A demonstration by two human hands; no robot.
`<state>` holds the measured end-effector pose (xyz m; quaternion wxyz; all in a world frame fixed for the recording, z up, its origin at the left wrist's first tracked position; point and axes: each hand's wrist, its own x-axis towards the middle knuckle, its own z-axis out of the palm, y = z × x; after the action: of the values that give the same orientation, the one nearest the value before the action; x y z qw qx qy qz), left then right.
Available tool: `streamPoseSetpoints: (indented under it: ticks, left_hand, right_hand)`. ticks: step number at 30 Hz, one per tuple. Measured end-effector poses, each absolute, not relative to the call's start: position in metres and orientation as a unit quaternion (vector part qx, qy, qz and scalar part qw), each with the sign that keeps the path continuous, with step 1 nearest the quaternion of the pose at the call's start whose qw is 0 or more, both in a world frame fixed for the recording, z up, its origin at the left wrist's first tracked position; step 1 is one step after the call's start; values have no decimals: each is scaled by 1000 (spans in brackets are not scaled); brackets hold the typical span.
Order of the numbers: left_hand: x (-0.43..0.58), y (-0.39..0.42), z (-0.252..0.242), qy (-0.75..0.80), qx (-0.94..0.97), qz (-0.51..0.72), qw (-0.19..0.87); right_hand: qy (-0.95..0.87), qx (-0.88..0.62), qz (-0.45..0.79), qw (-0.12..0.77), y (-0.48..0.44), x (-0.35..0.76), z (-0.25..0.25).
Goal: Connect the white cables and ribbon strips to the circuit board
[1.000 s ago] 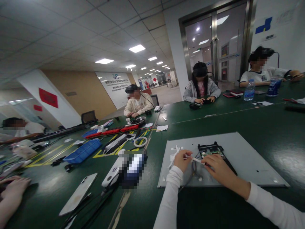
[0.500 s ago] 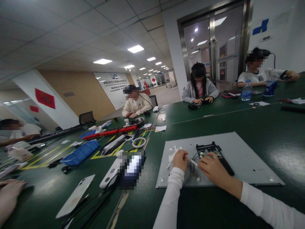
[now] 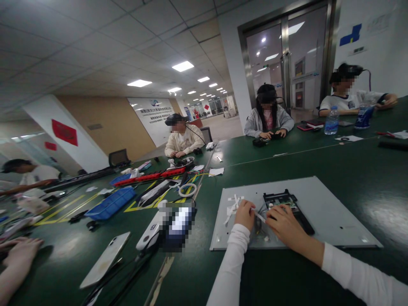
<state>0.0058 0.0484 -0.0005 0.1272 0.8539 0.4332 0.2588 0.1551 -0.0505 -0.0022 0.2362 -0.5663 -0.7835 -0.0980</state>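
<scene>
A flat grey metal panel (image 3: pixel 331 212) lies on the green table in front of me. My left hand (image 3: pixel 245 216) is over its left part, fingers pinched on one end of a narrow white strip (image 3: pixel 260 216). The strip's other end runs to the fingers of my right hand (image 3: pixel 283 224), which are closed on it. Close beyond the right hand sits a black frame with a green circuit board (image 3: pixel 282 199), partly covered by that hand. Thin wires (image 3: pixel 262 233) lie on the panel below the strip. More white strips (image 3: pixel 234 205), crossed over each other, rest left of my left hand.
Left of the panel are a blurred-out lit device (image 3: pixel 179 227), a white handheld device (image 3: pixel 149 233), a phone (image 3: pixel 105 260) and black cables. Farther off are a blue tray (image 3: pixel 111 203) and a white cable coil (image 3: pixel 187 190). Another person's hand (image 3: pixel 22 255) rests at the left edge.
The view has shifted slightly, so the scene sits a little farther right. Both my hands keep their hold on the strip with hardly any movement.
</scene>
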Motion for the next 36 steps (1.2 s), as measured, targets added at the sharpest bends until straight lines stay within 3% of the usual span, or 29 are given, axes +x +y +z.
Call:
streamPoseSetpoints:
  ticks: [13, 36]
  left_hand:
    - [7, 39, 17, 535, 828, 155, 68]
    - [9, 25, 24, 538, 831, 131, 51]
  right_hand:
    - [-781, -566, -96, 247, -53, 155, -1]
    - [-772, -569, -100, 266, -51, 157, -6]
